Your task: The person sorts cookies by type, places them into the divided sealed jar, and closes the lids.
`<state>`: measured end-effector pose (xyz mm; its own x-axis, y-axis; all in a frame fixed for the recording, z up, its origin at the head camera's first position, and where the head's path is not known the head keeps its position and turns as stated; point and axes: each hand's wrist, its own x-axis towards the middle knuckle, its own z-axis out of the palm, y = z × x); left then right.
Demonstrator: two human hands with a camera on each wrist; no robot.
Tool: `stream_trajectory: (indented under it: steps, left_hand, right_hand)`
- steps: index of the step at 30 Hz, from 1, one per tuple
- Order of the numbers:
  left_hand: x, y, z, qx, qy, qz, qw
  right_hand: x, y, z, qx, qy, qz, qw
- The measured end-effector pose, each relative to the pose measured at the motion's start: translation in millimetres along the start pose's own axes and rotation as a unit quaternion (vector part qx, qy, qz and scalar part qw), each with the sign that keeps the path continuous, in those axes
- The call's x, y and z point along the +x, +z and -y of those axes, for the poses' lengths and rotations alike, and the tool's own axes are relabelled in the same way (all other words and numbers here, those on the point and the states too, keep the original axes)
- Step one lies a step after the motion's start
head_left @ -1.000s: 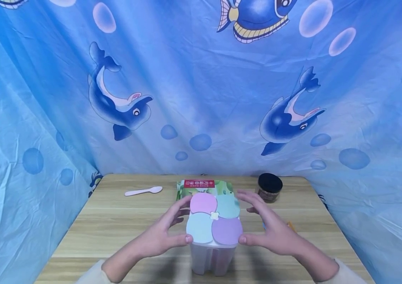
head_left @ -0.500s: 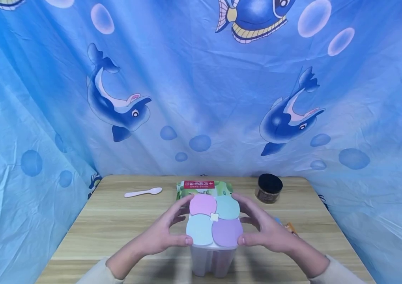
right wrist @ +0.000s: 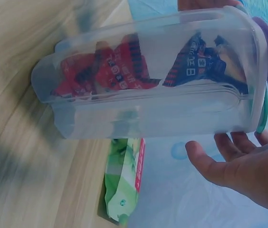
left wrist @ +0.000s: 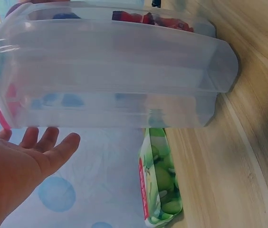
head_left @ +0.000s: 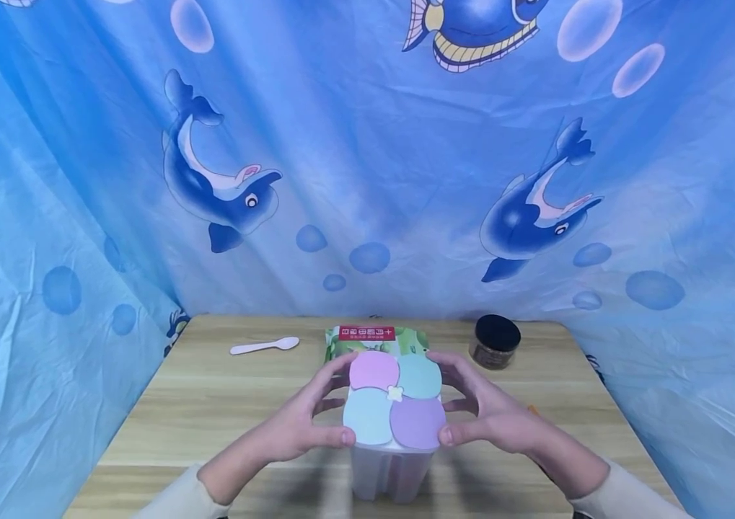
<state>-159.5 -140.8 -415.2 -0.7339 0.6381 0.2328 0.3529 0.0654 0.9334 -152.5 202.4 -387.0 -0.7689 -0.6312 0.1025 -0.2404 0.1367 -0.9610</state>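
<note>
A tall clear plastic storage container [head_left: 388, 476] stands upright near the table's front. Its lid [head_left: 367, 418] has four-petal flaps in pink, green, pale blue and purple around a small white flower-shaped knob. My left hand [head_left: 309, 418] holds the lid's left edge, thumb at the front corner and fingers towards the back. On the opposite edge, my right hand [head_left: 490, 411] holds it in a mirrored way. Through the wall, the right wrist view shows red snack packets [right wrist: 119, 66] low down and a dark blue packet [right wrist: 198, 61] near the top.
Behind the container lies a green and red food bag [head_left: 367, 339]. A white spoon [head_left: 265, 346] is at the back left, and a dark-lidded jar [head_left: 495, 342] at the back right. A small orange item [head_left: 533, 410] shows beside my right forearm. A blue sea-print curtain [head_left: 367, 180] surrounds the table.
My right fingers have drawn in to the lid's back right side. The left hand keeps its place on the lid. The head view has shifted slightly; the container stands where it was.
</note>
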Motion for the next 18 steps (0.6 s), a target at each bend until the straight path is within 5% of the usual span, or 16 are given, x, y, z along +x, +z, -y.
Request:
stream_trajectory:
  steps: [13, 18]
  left_hand:
    - [-0.5, 1.0, -2.5, -0.043, -0.003, 0.001, 0.9990]
    - [-4.1, -0.1, 1.3, -0.039, 0.008, -0.003, 0.9992]
  right_hand:
    - [-2.3, 1.0, 4.8, 0.041, 0.001, 0.020, 0.9990]
    - [-8.5, 6.6, 6.5, 0.012, 0.007, -0.018, 0.9997]
